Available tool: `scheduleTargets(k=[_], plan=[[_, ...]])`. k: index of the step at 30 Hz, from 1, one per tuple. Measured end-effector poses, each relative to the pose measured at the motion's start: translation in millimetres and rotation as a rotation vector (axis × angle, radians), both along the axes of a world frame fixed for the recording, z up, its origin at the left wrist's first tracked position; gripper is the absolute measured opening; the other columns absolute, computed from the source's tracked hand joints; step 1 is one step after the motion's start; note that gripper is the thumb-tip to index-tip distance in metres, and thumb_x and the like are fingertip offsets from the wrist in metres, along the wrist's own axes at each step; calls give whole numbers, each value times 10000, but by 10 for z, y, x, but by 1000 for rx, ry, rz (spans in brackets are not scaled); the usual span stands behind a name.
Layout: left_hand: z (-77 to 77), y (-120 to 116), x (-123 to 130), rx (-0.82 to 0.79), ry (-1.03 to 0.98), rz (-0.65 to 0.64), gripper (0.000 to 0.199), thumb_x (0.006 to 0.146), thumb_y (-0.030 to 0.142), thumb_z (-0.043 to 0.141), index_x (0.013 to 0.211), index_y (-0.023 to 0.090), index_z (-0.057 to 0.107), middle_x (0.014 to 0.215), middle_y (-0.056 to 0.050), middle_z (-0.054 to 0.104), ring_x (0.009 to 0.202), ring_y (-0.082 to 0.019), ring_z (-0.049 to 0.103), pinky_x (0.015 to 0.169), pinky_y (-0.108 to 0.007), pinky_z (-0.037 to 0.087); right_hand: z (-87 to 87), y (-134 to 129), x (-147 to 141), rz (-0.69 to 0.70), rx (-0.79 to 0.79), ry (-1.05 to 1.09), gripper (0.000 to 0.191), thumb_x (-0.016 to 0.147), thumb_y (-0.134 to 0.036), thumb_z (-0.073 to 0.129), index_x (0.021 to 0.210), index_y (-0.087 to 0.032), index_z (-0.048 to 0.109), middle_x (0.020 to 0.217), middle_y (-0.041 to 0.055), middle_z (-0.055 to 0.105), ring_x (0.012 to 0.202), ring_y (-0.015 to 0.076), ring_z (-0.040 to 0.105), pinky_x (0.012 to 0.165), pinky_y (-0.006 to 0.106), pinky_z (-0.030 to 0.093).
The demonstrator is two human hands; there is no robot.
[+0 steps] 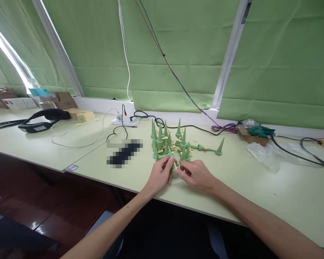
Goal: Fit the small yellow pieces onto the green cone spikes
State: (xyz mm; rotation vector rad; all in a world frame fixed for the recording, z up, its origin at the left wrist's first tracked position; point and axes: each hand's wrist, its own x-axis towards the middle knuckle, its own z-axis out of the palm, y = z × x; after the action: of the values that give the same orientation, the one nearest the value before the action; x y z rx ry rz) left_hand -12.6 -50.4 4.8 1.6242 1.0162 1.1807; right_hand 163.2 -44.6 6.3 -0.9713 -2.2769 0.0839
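Note:
Close to the table's front edge, my left hand (160, 172) is closed round a green plastic cone (170, 154), its thumb and fingers along the lower part. A small yellow piece (175, 166) shows at that cone, between my two hands. My right hand (196, 175) is at its right side with fingers curled and thumb and fingertips close together; whether anything is pinched there is hidden. Just beyond both hands, several green cones (183, 138) stand upright in a cluster, with small yellow pieces (191, 151) among them. Off to the right, one cone (219, 148) stands apart beside a cone lying down (205, 148).
A blurred dark object (124, 154) lies left of the cluster. Behind are a power strip (125, 120) and black cables (151, 117). A black headset (44, 120) rests at far left. A cardboard box (252, 137) and clear plastic bags (267, 154) lie right.

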Motion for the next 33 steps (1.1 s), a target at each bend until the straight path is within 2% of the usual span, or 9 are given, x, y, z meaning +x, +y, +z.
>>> scheduleTargets(k=[6, 9, 12, 16, 18, 21, 24, 28, 33], plan=[[-13, -13, -5, 65, 51, 106, 398, 927, 514, 467, 764, 165, 569, 554, 33, 501, 381, -78, 404, 392, -222, 309, 75, 62, 108, -121, 125, 128, 317, 982, -306, 407, 726, -182, 548, 583, -7, 521, 501, 110, 414, 543, 255, 299], [-6, -21, -1, 70, 69, 117, 412, 927, 520, 460, 750, 165, 571, 533, 34, 477, 396, -86, 399, 403, -230, 305, 187, 189, 210, -257, 189, 264, 259, 954, -301, 451, 767, -176, 580, 567, -10, 524, 489, 110, 438, 544, 247, 332], [4, -23, 1, 73, 71, 105, 404, 930, 511, 458, 751, 166, 571, 531, 31, 474, 407, -91, 398, 408, -230, 296, 336, 465, 356, -356, 83, 380, 231, 919, -298, 483, 761, -172, 596, 609, 14, 597, 511, 123, 514, 564, 252, 387], [4, -16, -1, 72, 87, 101, 396, 931, 503, 460, 755, 164, 567, 556, 23, 498, 415, -89, 410, 415, -228, 305, 430, 899, 473, -238, -383, 336, 161, 851, -213, 504, 865, -154, 653, 856, 61, 721, 403, 86, 511, 476, 250, 428], [-3, -14, -3, 67, 93, 93, 399, 932, 504, 456, 756, 163, 565, 561, 22, 502, 414, -89, 414, 415, -228, 307, 409, 1051, 456, -197, -499, 305, 193, 828, -169, 498, 901, -146, 676, 922, 72, 731, 373, 70, 496, 439, 243, 425], [-16, -14, -2, 58, 94, 84, 401, 932, 504, 455, 753, 162, 562, 555, 25, 498, 412, -86, 414, 415, -226, 308, 346, 1175, 375, -104, -590, 318, 243, 785, -123, 493, 900, -137, 706, 931, 69, 737, 392, 64, 494, 418, 225, 423], [-19, -16, 2, 49, 95, 74, 405, 933, 510, 453, 758, 161, 559, 562, 27, 505, 411, -82, 416, 417, -222, 311, 303, 1232, 305, -22, -667, 318, 289, 726, -91, 476, 877, -138, 717, 815, 38, 726, 403, 67, 488, 390, 203, 385], [-8, -27, 9, 30, 104, 55, 411, 935, 517, 447, 768, 160, 564, 548, 33, 493, 410, -80, 414, 419, -219, 312, 282, 1284, 269, -17, -689, 303, 267, 677, -92, 481, 818, -128, 705, 683, 10, 662, 412, 64, 466, 381, 182, 352], [-11, -36, 15, 32, 99, 47, 411, 935, 514, 450, 768, 159, 571, 551, 33, 493, 410, -76, 405, 416, -218, 304, 250, 1315, 245, -12, -687, 290, 279, 682, -137, 482, 852, -143, 703, 686, 4, 632, 451, 77, 478, 383, 175, 348]])
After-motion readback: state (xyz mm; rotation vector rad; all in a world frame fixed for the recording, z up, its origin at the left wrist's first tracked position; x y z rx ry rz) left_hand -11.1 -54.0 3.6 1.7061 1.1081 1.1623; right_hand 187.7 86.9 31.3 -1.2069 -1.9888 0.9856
